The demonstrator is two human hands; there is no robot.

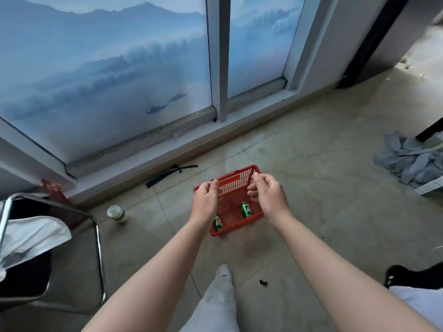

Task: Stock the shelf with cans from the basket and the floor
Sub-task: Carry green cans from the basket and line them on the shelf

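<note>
A red plastic basket (239, 174) stands on the tiled floor in front of me. Inside it lie two green cans: one (246, 210) near the right side, the other (217, 224) in the near left corner, partly hidden by my left forearm. My left hand (205, 198) hovers over the basket's left side with its fingers curled in and thumb pressed to forefinger. Over the right side, my right hand (266, 193) is curled the same way. I see nothing held in either hand. No shelf is in view.
A pale-lidded cup or can (115, 213) stands on the floor to the left. A metal-framed chair (98, 238) with cloth on it is nearer left. A black strap (171, 172) lies by the window sill. Crumpled blue-grey cloth (412, 161) and a perforated metal rail (430, 188) are at right.
</note>
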